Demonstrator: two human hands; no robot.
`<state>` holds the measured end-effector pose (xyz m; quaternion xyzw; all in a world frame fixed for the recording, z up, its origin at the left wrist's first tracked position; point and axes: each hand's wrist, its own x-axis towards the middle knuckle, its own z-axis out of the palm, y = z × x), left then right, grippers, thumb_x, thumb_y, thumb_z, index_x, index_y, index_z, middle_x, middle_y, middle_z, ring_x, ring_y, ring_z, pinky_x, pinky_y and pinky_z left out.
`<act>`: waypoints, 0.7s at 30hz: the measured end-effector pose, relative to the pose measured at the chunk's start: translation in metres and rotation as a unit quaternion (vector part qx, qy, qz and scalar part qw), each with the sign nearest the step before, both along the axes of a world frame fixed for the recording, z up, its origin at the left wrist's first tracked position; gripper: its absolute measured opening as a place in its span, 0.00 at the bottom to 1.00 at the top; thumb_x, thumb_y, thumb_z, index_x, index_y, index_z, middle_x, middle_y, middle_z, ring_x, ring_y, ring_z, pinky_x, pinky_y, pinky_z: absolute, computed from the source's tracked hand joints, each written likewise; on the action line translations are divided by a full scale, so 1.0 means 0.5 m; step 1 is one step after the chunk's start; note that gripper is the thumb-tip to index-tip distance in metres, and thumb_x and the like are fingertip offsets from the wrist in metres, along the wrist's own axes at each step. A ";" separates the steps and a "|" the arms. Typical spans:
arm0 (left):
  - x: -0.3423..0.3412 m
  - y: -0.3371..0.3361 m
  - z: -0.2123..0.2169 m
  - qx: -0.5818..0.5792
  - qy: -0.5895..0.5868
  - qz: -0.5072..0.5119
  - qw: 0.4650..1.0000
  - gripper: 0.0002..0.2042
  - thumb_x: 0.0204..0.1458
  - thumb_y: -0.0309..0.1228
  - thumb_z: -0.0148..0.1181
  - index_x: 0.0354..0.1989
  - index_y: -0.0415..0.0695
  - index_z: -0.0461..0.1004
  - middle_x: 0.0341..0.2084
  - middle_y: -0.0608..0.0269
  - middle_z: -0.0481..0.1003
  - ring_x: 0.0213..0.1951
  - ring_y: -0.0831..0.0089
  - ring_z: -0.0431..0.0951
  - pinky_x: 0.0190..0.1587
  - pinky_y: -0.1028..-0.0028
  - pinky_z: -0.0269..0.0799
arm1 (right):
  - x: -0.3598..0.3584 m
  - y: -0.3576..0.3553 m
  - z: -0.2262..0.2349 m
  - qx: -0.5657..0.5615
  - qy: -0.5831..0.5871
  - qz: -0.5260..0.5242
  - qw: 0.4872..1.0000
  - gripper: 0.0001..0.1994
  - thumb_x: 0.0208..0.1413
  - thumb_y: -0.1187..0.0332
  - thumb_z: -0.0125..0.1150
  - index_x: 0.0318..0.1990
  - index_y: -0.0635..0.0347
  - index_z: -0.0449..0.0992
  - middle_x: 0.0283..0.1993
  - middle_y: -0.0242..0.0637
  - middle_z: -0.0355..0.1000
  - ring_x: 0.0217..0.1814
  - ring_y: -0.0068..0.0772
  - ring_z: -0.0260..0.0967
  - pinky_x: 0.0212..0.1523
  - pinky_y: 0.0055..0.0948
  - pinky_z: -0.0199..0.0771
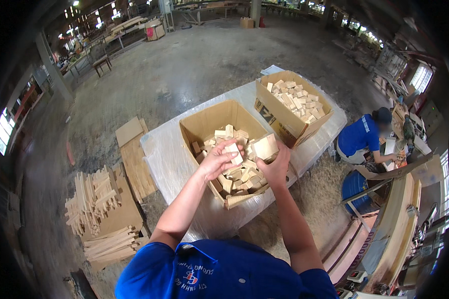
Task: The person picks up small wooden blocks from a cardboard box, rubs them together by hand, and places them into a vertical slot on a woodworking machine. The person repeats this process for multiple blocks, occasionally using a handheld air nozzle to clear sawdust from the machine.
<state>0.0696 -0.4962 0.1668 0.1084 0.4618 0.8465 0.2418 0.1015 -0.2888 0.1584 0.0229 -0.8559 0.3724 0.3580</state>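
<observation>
Over the near cardboard box (204, 124), a small wooden block (234, 153) is gripped in the left hand (215, 162) and a squarer block (265, 147) in the right hand (275, 167), apparently lifted clear for sorting. The box is set on a plastic-wrapped table (159, 149); a second block-filled box (284, 122) is placed just beyond it, and timber offcuts (92, 199) are stacked on the concrete workshop floor (184, 70) to its left.

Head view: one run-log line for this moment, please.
left hand: holds small wood block | right hand: holds larger block | over near carton of blocks
</observation>
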 end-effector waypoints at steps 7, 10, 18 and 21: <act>0.016 -0.011 -0.001 0.058 -0.063 -0.012 0.996 0.20 0.53 0.21 0.51 0.55 0.43 0.61 0.44 0.58 0.70 0.46 0.68 0.73 0.52 0.59 0.70 | 0.016 -0.010 0.031 0.015 -0.023 0.019 0.999 0.34 0.30 0.67 0.68 0.50 0.62 0.62 0.46 0.48 0.61 0.52 0.51 0.58 0.53 0.43 0.60; 0.022 -0.014 0.003 0.111 -0.086 -0.051 0.989 0.22 0.51 0.20 0.50 0.56 0.44 0.60 0.46 0.57 0.69 0.49 0.63 0.72 0.54 0.55 0.67 | 0.022 -0.008 0.016 0.047 0.002 0.001 0.999 0.35 0.29 0.67 0.69 0.50 0.63 0.61 0.45 0.47 0.62 0.49 0.51 0.59 0.49 0.43 0.63; 0.023 -0.025 -0.001 0.181 -0.065 -0.063 0.979 0.24 0.51 0.25 0.51 0.58 0.44 0.57 0.48 0.56 0.68 0.50 0.57 0.71 0.53 0.57 0.68 | 0.020 -0.013 0.005 0.054 -0.009 -0.007 0.998 0.35 0.28 0.66 0.69 0.49 0.63 0.61 0.44 0.46 0.62 0.48 0.51 0.59 0.48 0.44 0.64; 0.018 -0.029 -0.006 0.204 -0.076 -0.072 0.973 0.24 0.52 0.26 0.52 0.59 0.43 0.57 0.48 0.56 0.69 0.49 0.59 0.72 0.50 0.61 0.71 | 0.016 -0.016 0.001 0.053 -0.003 -0.008 0.999 0.35 0.28 0.66 0.69 0.49 0.63 0.62 0.44 0.46 0.62 0.47 0.51 0.59 0.48 0.44 0.64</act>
